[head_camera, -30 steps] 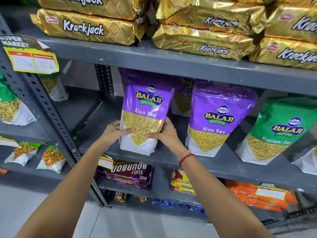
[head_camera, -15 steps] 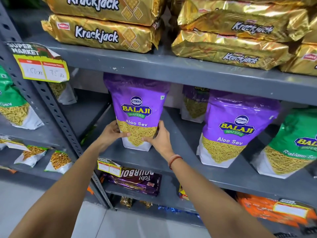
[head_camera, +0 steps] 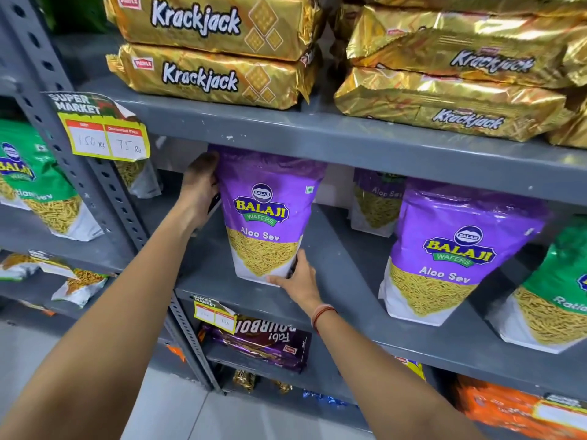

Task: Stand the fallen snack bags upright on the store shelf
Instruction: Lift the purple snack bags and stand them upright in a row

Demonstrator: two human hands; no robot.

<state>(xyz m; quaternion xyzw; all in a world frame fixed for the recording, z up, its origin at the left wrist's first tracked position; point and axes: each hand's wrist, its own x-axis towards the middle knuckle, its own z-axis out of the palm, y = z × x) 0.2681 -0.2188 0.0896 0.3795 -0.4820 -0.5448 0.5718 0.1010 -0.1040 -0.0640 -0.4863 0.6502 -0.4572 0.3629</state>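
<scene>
Bag Upright on Shelf

Purple bag (head_camera: 266, 217) stands upright on the grey shelf (head_camera: 333, 281), near its left end. My left hand (head_camera: 198, 198) clasps the bag's upper left edge, fingers behind it. My right hand (head_camera: 297, 277) grips the lower right corner, thumb across the base. A second purple bag (head_camera: 451, 255) stands well to the right, apart from the first.

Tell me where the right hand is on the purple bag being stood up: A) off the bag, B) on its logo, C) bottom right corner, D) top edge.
C: the right hand cups the bottom right corner of the purple bag, while the left hand holds its upper left edge.
</scene>
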